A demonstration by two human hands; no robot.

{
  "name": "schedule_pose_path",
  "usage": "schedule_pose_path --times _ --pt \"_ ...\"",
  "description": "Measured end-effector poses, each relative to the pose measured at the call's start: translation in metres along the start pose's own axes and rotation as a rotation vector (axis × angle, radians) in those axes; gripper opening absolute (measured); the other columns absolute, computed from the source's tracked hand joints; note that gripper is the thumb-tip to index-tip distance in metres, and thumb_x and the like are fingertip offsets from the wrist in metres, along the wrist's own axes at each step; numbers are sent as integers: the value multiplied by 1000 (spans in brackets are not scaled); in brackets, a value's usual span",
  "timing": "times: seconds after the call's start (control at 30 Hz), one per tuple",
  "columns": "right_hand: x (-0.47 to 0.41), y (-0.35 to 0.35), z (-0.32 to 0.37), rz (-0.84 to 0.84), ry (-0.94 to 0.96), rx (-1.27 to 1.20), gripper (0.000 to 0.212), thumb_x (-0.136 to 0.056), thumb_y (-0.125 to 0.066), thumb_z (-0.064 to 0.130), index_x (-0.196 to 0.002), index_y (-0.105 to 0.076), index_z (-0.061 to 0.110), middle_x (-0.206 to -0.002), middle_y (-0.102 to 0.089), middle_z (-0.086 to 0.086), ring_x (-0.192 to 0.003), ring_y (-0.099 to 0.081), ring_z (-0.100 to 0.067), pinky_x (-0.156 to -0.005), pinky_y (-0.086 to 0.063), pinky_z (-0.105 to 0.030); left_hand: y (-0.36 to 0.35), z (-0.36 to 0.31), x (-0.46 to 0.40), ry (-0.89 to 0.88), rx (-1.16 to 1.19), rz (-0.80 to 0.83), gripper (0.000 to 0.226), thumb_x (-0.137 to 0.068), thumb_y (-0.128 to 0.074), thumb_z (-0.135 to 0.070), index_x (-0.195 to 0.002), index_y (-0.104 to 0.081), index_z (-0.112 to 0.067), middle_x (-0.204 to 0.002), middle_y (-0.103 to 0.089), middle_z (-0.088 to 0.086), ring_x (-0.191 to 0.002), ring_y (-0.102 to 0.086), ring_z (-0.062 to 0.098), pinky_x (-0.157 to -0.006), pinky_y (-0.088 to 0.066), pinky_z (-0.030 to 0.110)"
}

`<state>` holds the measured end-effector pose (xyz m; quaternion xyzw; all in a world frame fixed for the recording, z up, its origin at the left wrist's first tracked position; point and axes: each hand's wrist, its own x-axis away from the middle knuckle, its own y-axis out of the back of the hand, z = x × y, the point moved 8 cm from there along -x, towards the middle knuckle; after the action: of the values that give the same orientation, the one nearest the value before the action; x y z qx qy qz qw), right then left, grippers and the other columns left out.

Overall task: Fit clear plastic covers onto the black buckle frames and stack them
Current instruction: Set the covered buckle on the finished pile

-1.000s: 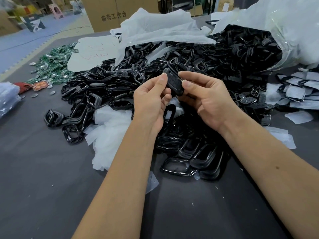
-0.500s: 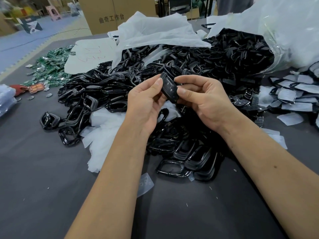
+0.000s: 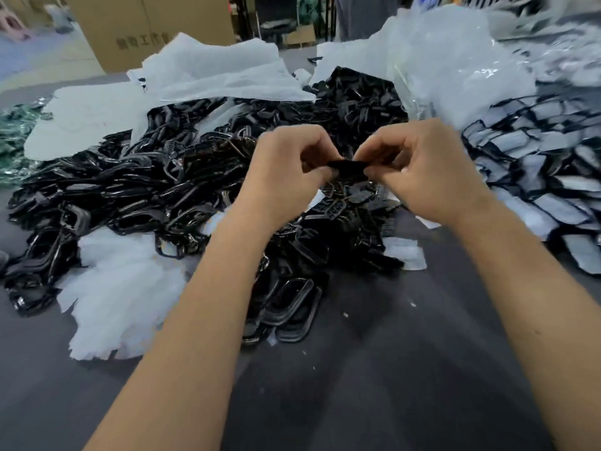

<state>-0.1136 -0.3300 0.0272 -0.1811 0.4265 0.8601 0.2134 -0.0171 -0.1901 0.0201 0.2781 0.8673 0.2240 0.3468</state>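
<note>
Tons of glossy black plastic buckle frames [image 3: 136, 193] sit heaped on the dark grey table [image 3: 374, 385], with crinkly white plastic sheets [image 3: 123, 288] mixed in. Left hand [image 3: 283, 177] and right hand [image 3: 426, 174] each pinch one end of a small black buckle frame [image 3: 347, 165] above the heap. It's turned edge-on now, and the hands curl tighter than a moment ago.

The buckle frame [image 3: 346, 165] I hold is plain black, like the glossy black pile of frames [image 3: 136, 193] before me. The worktop [image 3: 374, 385] is dark grey. White foam sheets [image 3: 126, 288] lie on it, a green heap [image 3: 13, 125] sits far left, and the cardboard box [image 3: 130, 24] is brown with dark print.
</note>
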Motion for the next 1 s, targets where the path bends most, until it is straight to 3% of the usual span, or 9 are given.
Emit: schedule_pose_path --times 0.17,0.3,0.43,0.53,0.6,0.73,0.8,0.87,1.0 --pt "23 50 -53 -91 -91 291 29 -77 -75 -9 -92 -82 15 -81 -71 10 -72 -61 15 -73 -39 -2 -89 -42 -36 -109 -162 108 23 -75 -64 11 -86 -75 -6 -84 -73 6 -82 -68 24 -74 -54 39" --pt "39 69 -81 -98 -177 495 29 -73 -66 -12 -91 -79 7 -91 -77 -17 -91 -70 -37 -80 -52 -38 -144 -72 -37 -192 -261 169 17 -78 -59 7 -82 -63 -9 -81 -66 12 -83 -63 38 -66 -42 43" --pt "42 64 -94 53 -232 632 19 -77 -58 -11 -87 -72 -2 -93 -71 -28 -89 -65 -47 -75 -51 -48 -167 -83 -34 -215 -418 288 31 -71 -71 -4 -101 -69 -13 -105 -71 13 -104 -63 38 -70 -37 35" --pt "39 62 -98 129 -268 639 20 -81 -60 -7 -89 -75 3 -96 -72 -23 -94 -65 -44 -78 -50 -43 -172 -83 -32 -216 -566 334 21 -76 -72 -12 -91 -58 -19 -103 -67 7 -106 -60 32 -70 -37 35" --pt "35 60 -98 208 -307 636 18 -83 -63 -4 -78 -74 8 -85 -71 -19 -84 -63 -40 -71 -45 -37 -174 -85 -30 -235 -651 332 17 -85 -68 -15 -101 -61 -17 -106 -66 7 -110 -57 30 -73 -37 34" --pt "19 64 -94 288 -373 633 51 -80 -66 -5 -46 -47 28 -53 -49 0 -55 -44 -15 -52 -30 -28 -173 -88 -26 -222 -629 363 24 -91 -60 -18 -115 -62 -16 -109 -64 7 -115 -55 29 -76 -34 33" --pt "15 70 -89 230 -401 598 44 -80 -62 -4 -55 -62 32 -57 -56 7 -58 -49 -12 -53 -31 -24 -161 -88 -24 -217 -545 352 13 -90 -61 -16 -104 -61 -15 -102 -61 7 -113 -55 28 -77 -37 33" --pt "12 73 -82 108 -380 576 36 -80 -58 -2 -77 -79 27 -66 -60 4 -67 -53 -20 -63 -37 -27 -136 -83 -22 -175 -413 249 22 -88 -60 -10 -109 -68 -12 -107 -65 8 -112 -55 27 -82 -46 35" --pt "4 40 -46 -22 -272 467 33 -81 -58 1 -92 -84 19 -80 -73 -3 -73 -57 -20 -73 -43 -28 -76 -53 -13 -7 -375 51 34 -81 -55 -2 -105 -77 -13 -102 -72 5 -109 -56 27 -87 -51 40"
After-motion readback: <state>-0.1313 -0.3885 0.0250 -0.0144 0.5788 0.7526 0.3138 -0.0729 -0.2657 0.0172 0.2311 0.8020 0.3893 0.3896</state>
